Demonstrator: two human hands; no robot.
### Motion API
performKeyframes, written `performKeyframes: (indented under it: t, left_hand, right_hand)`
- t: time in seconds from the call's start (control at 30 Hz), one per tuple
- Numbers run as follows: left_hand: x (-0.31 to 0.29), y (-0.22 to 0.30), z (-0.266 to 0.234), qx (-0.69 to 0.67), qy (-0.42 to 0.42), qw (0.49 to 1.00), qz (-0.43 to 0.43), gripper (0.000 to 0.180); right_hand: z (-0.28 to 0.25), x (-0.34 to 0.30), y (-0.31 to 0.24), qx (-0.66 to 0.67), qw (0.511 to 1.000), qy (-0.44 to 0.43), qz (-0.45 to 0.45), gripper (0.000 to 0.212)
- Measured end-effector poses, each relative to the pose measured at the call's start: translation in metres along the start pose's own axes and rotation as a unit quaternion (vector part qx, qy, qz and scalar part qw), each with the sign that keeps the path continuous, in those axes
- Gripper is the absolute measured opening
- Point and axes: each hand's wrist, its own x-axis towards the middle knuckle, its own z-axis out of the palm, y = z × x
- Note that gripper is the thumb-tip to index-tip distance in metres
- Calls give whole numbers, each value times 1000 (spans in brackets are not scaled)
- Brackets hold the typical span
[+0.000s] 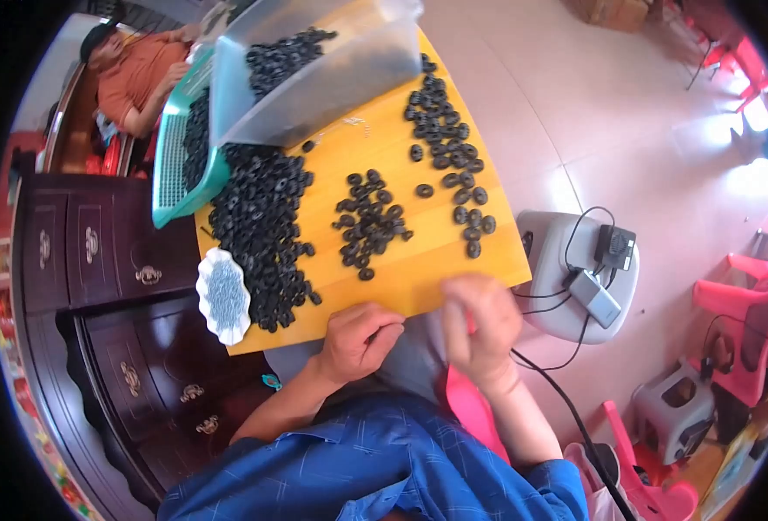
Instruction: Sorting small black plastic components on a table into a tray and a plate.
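My left hand (360, 340) is closed at the near edge of the yellow tabletop (384, 300), thumb pressed against curled fingers; whatever it may hold is hidden. Just right of it, my right hand (481, 330) is raised by the near right corner, slightly blurred, its fingers curled together. Nothing shows clearly in it. Beyond my hands lies a small cluster of black ring-shaped pieces (368, 221). A dense pile of similar black parts (262, 230) covers the left side, and a loose band of black rounded pieces (453, 156) runs along the right edge.
A white scalloped dish (204, 286) of tiny grey pieces sits at the near left corner. At the back stand a clear plastic bin (349, 87) and a green basket (215, 178), both holding black parts. A grey stool (558, 234) carries adapters and cables. Another person (141, 74) sits far left.
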Motion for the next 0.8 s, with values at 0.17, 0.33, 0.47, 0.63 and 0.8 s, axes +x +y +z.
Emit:
performKeyframes:
  t: [0.17,0.33,0.47,0.63,0.8]
  left_hand:
    - [-56,4,-11,-9,41,999,30,10]
    - [-105,-1,-25,-14,89,996,17,8]
    - [-133,-2,-36,-9,125,992,-3,8]
    - [-157,-1,-40,3,150,989,-7,6]
    - [-168,-6,-34,-19,151,988,10,6]
  right_hand:
    - [12,35,-7,-126,992,-26,-1,31]
    - [60,35,-19,-239,956,-146,-81,44]
    - [99,16,-13,-314,921,-226,-47,65]
    - [116,7,-22,-348,910,-223,-36,78]
    - [107,-4,-13,-378,900,-216,-11,80]
